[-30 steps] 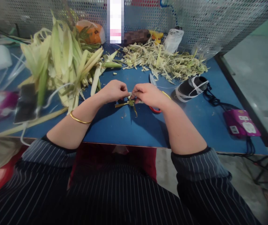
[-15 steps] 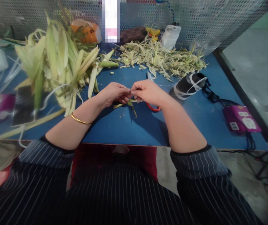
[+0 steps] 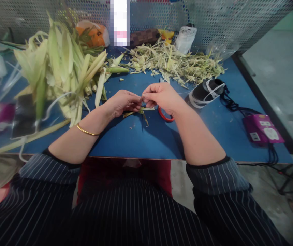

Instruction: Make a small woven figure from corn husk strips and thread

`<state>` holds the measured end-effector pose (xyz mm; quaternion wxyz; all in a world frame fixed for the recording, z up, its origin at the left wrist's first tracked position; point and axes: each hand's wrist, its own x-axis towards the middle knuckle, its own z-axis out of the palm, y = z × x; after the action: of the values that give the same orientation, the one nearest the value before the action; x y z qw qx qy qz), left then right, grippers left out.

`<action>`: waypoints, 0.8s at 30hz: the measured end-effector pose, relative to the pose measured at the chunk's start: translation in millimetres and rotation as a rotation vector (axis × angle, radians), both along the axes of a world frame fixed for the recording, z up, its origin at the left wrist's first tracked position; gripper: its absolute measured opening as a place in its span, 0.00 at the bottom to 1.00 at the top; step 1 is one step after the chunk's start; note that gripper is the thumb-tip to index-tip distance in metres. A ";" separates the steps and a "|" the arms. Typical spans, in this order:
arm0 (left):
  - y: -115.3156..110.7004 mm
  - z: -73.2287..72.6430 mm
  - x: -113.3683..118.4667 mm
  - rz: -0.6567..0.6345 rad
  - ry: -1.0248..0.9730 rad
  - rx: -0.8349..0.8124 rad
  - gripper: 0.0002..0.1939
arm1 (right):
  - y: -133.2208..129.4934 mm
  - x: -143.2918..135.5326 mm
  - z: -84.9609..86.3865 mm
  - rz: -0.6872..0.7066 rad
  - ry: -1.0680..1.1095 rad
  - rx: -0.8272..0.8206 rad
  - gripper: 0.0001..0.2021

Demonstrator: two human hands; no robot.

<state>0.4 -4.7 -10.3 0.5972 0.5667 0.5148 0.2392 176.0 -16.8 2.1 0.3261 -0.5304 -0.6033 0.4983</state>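
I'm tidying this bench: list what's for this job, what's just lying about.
Likely in use: small husk piece by the left hand, husk pile, red-handled scissors, cord-wrapped black cylinder.

Apparently just lying about: purple packet at right, orange packet.

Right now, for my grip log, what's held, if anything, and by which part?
It cannot be told: the left hand and right hand meet, hiding anything pinched between them. Whether either grips the corn-husk piece just below is unclear.

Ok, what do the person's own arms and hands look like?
Left hand and right hand are ungloved. A thin gold-coloured bangle circles the left forearm. Dark, pale-pinstriped sleeves end in greyer, folded-back cuffs.
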 end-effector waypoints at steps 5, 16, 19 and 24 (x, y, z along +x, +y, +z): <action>6.8 -2.0 -2.8 0.021 0.052 0.057 0.09 | -0.2 3.3 5.7 -0.032 0.009 0.002 0.07; -3.4 -2.1 0.4 -0.054 -0.060 -0.008 0.02 | -1.0 -6.5 0.0 -0.078 0.110 -0.023 0.04; -4.5 -3.9 1.0 -0.046 -0.080 0.046 0.01 | 3.3 -6.2 -3.1 -0.091 0.105 0.061 0.04; -4.2 -5.1 3.3 -0.018 -0.112 0.065 0.03 | 12.6 8.4 -5.6 -0.065 -0.160 0.267 0.16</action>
<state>3.7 -8.9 -15.4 0.6085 0.5759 0.4676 0.2818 184.4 -4.2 -3.5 0.3605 -0.5397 -0.6707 0.3591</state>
